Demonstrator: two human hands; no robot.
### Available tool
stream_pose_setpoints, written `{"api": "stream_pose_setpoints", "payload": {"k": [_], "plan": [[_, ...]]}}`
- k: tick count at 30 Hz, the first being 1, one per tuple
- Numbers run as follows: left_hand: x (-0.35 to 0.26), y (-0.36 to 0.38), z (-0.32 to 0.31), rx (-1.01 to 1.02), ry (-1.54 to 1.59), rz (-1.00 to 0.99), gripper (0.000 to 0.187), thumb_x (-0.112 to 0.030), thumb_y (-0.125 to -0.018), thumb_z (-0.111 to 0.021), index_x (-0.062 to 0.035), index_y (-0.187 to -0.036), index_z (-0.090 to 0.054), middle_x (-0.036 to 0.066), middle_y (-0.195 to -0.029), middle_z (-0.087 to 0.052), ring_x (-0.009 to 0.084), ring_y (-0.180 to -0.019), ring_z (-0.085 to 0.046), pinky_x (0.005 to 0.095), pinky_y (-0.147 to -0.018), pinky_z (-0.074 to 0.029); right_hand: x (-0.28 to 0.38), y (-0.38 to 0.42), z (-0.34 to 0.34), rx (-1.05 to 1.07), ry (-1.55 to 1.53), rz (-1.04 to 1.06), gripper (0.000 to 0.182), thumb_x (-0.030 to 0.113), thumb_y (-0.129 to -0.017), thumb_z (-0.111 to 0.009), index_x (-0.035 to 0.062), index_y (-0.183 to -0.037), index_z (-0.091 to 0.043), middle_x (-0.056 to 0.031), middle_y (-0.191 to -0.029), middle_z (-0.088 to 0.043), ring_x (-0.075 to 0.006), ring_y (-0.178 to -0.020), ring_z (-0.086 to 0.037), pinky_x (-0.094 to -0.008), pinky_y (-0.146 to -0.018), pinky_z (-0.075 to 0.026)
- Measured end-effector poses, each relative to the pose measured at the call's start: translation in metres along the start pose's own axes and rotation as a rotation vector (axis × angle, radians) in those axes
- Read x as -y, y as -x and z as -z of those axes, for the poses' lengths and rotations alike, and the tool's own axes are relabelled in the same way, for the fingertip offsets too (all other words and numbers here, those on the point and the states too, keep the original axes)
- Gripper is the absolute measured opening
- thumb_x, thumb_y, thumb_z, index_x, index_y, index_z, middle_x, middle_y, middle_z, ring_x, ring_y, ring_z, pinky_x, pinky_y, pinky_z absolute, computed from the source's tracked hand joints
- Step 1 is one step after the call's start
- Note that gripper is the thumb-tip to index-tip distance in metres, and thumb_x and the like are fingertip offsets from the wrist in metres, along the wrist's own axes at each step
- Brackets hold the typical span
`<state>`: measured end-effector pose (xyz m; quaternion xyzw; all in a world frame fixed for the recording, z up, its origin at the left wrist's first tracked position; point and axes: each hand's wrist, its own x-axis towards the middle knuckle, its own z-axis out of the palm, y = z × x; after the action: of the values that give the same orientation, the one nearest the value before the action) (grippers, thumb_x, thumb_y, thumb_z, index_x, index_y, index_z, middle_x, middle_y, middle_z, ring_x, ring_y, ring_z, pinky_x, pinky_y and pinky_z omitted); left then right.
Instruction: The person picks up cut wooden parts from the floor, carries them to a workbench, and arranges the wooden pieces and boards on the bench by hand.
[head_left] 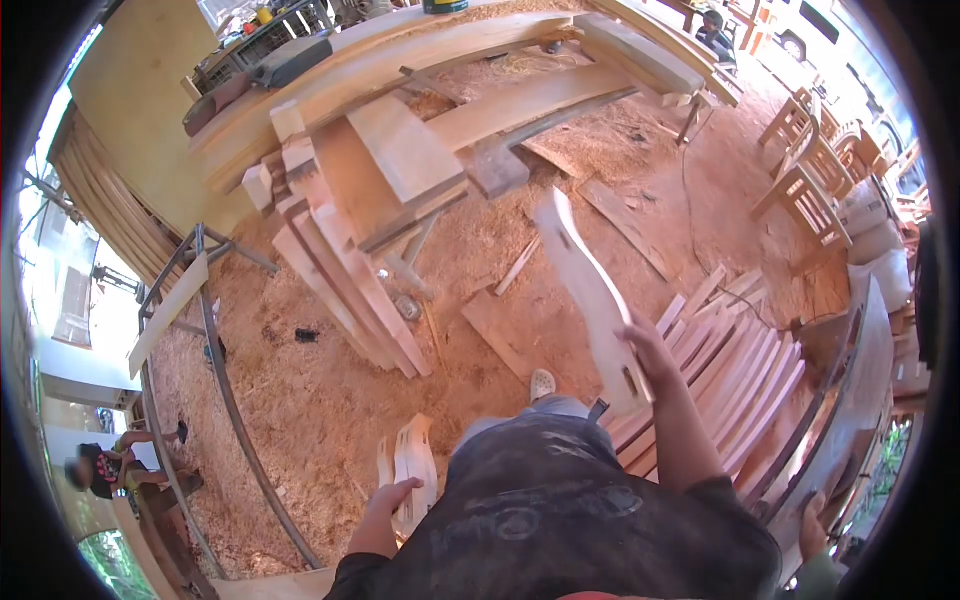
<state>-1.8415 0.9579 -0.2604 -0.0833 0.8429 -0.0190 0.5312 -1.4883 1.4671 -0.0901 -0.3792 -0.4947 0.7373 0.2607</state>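
My right hand [652,358] grips the edge of a long, pale, curved wooden board [590,295] with slots cut near both ends. It slants up and away in front of me. Low on the left, my left hand [385,510] is closed at the edge of another pale shaped board [413,460], its thumb across the wood; the other fingers are mostly hidden. Another narrow wooden piece stands just left of that board. Beneath my right arm, many curved wooden slats [735,385] lie side by side in a pile.
Sawdust covers the ground. Thick beams [345,270] and a wooden workbench [410,160] stand ahead, with a bent metal frame [225,400] at left. Wooden chairs [815,190] stand far right. Another person's hand [812,528] touches a large panel [850,400]; another person [120,470] is far left.
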Motion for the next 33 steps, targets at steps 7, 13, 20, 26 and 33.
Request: {"api": "stream_pose_setpoints", "payload": {"k": [7, 13, 20, 26, 33], "plan": [[-0.047, 0.037, -0.064, 0.228, 0.373, -0.056, 0.095, -0.066, -0.075, -0.078, 0.004, -0.138, -0.064, 0.026, -0.131, -0.068, 0.0358, -0.12, -0.069, 0.0444, -0.101, -0.055, 0.109, -0.188, -0.105, 0.489, -0.114, 0.032, 0.056, 0.027, -0.094, -0.069, -0.001, -0.141, -0.055, -0.0122, -0.115, -0.068, -0.0205, -0.098, -0.071, -0.0362, -0.084, -0.059], [-0.086, 0.056, -0.101, 0.271, 0.528, -0.041, 0.089, -0.063, -0.078, -0.077, 0.0032, -0.137, -0.065, 0.025, -0.126, -0.07, 0.0344, -0.113, -0.071, 0.0443, -0.097, -0.057, 0.105, -0.332, -0.188, 0.206, 0.462, 0.068, 0.075, 0.051, -0.099, -0.07, -0.0014, -0.148, -0.051, -0.0216, -0.127, -0.07, -0.0346, -0.122, -0.067, -0.0446, -0.106, -0.052], [-0.136, 0.054, -0.112, 0.362, 0.713, 0.0, 0.082, -0.059, -0.081, -0.076, 0.0023, -0.135, -0.065, 0.023, -0.119, -0.072, 0.0327, -0.106, -0.073, 0.0442, -0.092, -0.058, 0.104, -0.352, -0.225, 0.26, 1.206, 0.534, 0.089, 0.049, -0.092, -0.077, 0.0019, -0.158, -0.04, -0.023, -0.158, -0.048, -0.0424, -0.152, -0.036, -0.0508, -0.124, -0.03], [-0.169, 0.058, -0.124, 0.416, 0.919, 0.013, 0.076, -0.056, -0.084, -0.075, 0.0015, -0.133, -0.066, 0.022, -0.113, -0.074, 0.0312, -0.1, -0.075, 0.0441, -0.088, -0.06, 0.092, -0.399, -0.244, 0.242, 1.303, 0.582, 0.092, 0.044, -0.091, -0.075, 0.0064, -0.163, -0.032, -0.023, -0.165, -0.037, -0.0441, -0.153, -0.032, -0.0593, -0.124, -0.025], [-0.219, 0.038, -0.149, 0.542, 1.504, 0.031, 0.065, -0.05, -0.091, -0.068, -0.001, -0.134, -0.064, 0.02, -0.109, -0.075, 0.0314, -0.096, -0.076, 0.0468, -0.088, -0.062, 0.099, -0.449, -0.282, 0.468, 0.989, 0.529, 0.079, 0.035, -0.09, -0.074, 0.0091, -0.156, -0.039, -0.0337, -0.16, -0.036, -0.0494, -0.148, -0.037, -0.0594, -0.122, -0.028]]}}
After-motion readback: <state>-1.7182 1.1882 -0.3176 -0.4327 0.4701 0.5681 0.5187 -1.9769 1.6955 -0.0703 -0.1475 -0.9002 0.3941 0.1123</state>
